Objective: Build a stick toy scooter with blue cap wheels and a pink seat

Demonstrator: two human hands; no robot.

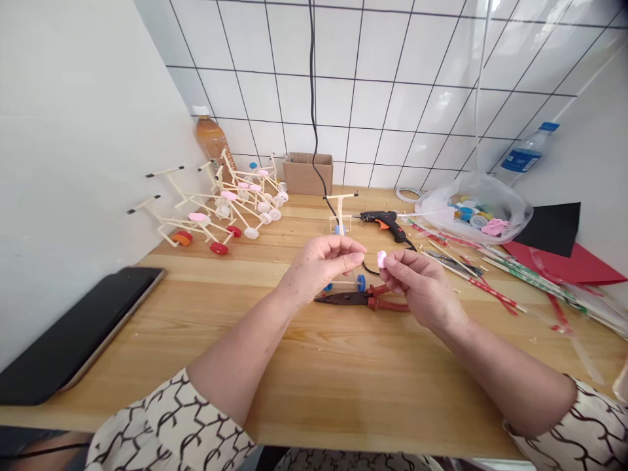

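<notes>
My right hand (428, 286) pinches a small soft pink piece (381, 259) between thumb and fingertips. Facing it, my left hand (326, 265) has thumb and forefinger pressed together; whatever lies between them is too small to make out. Behind and beneath the hands stands a little tricycle model made of pale sticks, with a handlebar (342, 197) and blue wheels (362, 282); my left hand covers its middle. Red-handled long-nose pliers (346, 298) lie just below the hands. A black glue gun (387, 222) rests beyond them.
Several stick tricycles (228, 196) crowd the left by a tea bottle (212, 134). A cardboard box (308, 175) stands at the wall. On the right are a bag of caps (473, 209), scissors (451, 261), striped sticks (534, 275) and red paper (583, 263). A dark tablet-like slab (83, 330) lies front left.
</notes>
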